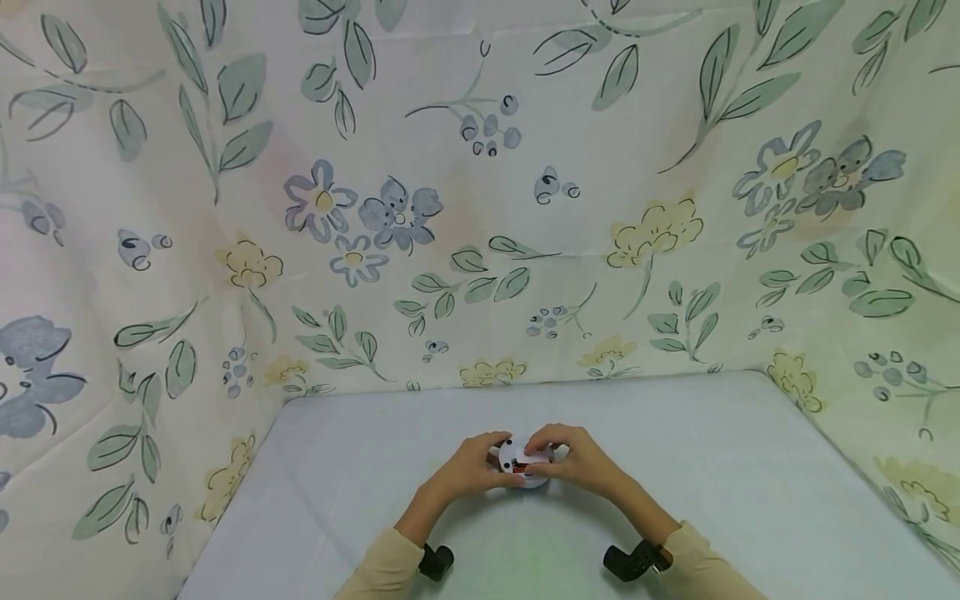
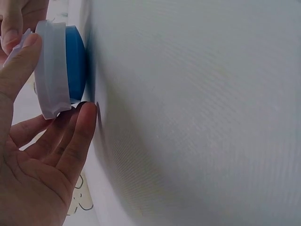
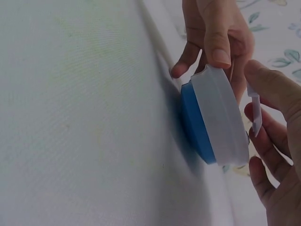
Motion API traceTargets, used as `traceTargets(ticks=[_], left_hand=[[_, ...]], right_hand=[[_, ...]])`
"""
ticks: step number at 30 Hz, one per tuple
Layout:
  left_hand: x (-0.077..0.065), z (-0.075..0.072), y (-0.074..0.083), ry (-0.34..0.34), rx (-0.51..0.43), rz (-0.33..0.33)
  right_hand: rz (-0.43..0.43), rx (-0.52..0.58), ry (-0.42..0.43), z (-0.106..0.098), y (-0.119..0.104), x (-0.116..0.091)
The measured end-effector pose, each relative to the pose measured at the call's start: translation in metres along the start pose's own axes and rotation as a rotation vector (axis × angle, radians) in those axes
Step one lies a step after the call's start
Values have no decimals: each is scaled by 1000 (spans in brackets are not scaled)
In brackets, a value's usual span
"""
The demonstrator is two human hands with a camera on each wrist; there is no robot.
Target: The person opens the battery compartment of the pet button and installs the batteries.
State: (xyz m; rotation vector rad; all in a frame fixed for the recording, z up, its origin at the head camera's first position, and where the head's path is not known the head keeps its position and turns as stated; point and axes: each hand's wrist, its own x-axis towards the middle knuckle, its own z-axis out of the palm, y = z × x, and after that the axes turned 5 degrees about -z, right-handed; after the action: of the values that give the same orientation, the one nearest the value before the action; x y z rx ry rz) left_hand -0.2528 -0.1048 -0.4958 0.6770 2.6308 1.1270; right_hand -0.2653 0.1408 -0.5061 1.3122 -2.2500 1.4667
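Observation:
A round device (image 1: 507, 455) with a white casing (image 2: 51, 70) and a blue front (image 2: 75, 65) lies face down on the table, its back turned up. In the head view its battery compartment is uncovered and something reddish, likely batteries (image 1: 520, 468), shows inside. My left hand (image 1: 474, 464) holds the casing from the left, thumb on the near rim and fingers around the far side. My right hand (image 1: 583, 458) pinches a small white battery cover (image 3: 256, 114) between thumb and fingers, just above the device's back.
A white cloth-covered table (image 1: 360, 442) spreads around the hands. Floral curtains (image 1: 480, 208) stand behind it and along both sides. A black wrist camera (image 1: 437, 562) sits on the left wrist, and another black camera (image 1: 630, 561) on the right.

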Motion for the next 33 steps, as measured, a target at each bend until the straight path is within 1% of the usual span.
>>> traceTargets(ticks=[4,11,14,21,26,33], left_hand=[[0,1,0,2,-3,-2],[0,0,1,4,-2,3],[0,1,1,2,-7,4],[0,1,1,4,-13,5],[0,1,1,5,-8,3],[0,0,2,3,-15,8]], right_hand=[[-7,-17,-2,1,1,0],[-63,-75,-37,2,3,0],[-54,-94,-50,3,2,0],[-13,-90,-48,4,0,-1],[7,-116,-49,5,-2,-2],[-19,-143,-35,8,-1,-3]])
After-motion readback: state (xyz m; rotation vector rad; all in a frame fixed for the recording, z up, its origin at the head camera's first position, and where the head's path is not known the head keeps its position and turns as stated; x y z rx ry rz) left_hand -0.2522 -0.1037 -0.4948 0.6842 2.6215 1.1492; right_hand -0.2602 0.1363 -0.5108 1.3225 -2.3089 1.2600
